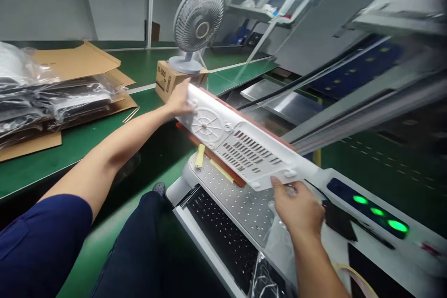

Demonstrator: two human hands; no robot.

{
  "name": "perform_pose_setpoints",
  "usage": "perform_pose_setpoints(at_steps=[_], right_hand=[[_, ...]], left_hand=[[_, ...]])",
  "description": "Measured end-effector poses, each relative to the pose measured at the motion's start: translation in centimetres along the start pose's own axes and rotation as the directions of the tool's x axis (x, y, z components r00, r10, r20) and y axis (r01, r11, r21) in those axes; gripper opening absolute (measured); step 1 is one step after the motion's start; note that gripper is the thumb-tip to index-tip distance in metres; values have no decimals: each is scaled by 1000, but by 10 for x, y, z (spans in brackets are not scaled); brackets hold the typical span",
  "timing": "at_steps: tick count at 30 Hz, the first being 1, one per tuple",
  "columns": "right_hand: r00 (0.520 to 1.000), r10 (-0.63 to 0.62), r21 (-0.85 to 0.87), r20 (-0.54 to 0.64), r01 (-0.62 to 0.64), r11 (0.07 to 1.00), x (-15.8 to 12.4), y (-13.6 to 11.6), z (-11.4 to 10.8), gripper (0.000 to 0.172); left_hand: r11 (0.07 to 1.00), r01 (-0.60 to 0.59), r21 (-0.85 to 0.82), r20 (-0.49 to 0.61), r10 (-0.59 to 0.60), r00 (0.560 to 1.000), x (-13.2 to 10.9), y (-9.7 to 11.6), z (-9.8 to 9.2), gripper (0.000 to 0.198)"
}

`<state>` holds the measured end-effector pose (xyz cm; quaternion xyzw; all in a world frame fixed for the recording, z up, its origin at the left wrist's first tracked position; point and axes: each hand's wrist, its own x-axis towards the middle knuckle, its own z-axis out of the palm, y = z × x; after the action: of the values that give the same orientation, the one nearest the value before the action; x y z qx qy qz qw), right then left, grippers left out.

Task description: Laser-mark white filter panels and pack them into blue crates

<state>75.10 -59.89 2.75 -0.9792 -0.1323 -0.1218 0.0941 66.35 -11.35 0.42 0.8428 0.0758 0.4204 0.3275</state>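
A long white plastic panel [220, 125] with slotted vents and a round spoked pattern is held up, tilted, between my hands. My left hand [179, 100] is closed round its far left end. At the near right corner, my right hand [296, 207] pinches the edge with the thumb on top; its other fingers are partly hidden. Orange-brown edging [239, 179] shows along the panel's lower side. Below lies a grey perforated metal plate [240, 200] on a white machine, with a yellow piece [199, 156] near the panel's edge.
Right of my right hand is a control strip [366, 205] with green lights. A grey fan [199, 23] stands on a cardboard box [167, 77] behind. Wrapped dark items [52, 102] and cardboard are stacked on the green bench [84, 149] at left. Clear plastic [267, 274] lies low in front.
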Motion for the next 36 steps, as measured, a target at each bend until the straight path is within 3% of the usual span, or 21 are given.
perform_pose_setpoints(at_steps=[4,6,10,24,28,30,32,34,36], right_hand=[[997,59,20,51,-60,998,-7,-15,-11,53],[998,58,47,32,-59,997,-6,-16,-10,50],[998,43,122,-40,-38,992,-1,-10,-1,47],[1000,27,119,10,-28,992,4,-4,5,49],[998,40,149,52,-48,988,2,-12,-2,48],[997,37,160,65,-47,986,-3,-14,-8,52],[996,44,189,82,-59,980,-15,-11,-18,59],[994,62,256,88,-83,963,-36,-3,-31,60],[995,74,361,67,-94,928,-65,12,-48,55]], left_hand=[[943,285,-170,-37,-295,955,-34,-4,14,104],[921,353,-167,-27,-362,932,-38,-7,20,91],[901,405,-153,-2,-410,912,-36,-7,19,88],[918,390,-78,0,-391,920,-36,-13,18,84],[883,464,-70,19,-464,886,-41,-3,18,87],[860,506,-69,-20,-509,861,-51,7,19,95],[870,489,-63,-104,-493,864,-70,19,23,99],[911,411,-43,-185,-411,893,-99,36,28,85],[954,299,-10,-193,-295,936,-137,57,37,59]])
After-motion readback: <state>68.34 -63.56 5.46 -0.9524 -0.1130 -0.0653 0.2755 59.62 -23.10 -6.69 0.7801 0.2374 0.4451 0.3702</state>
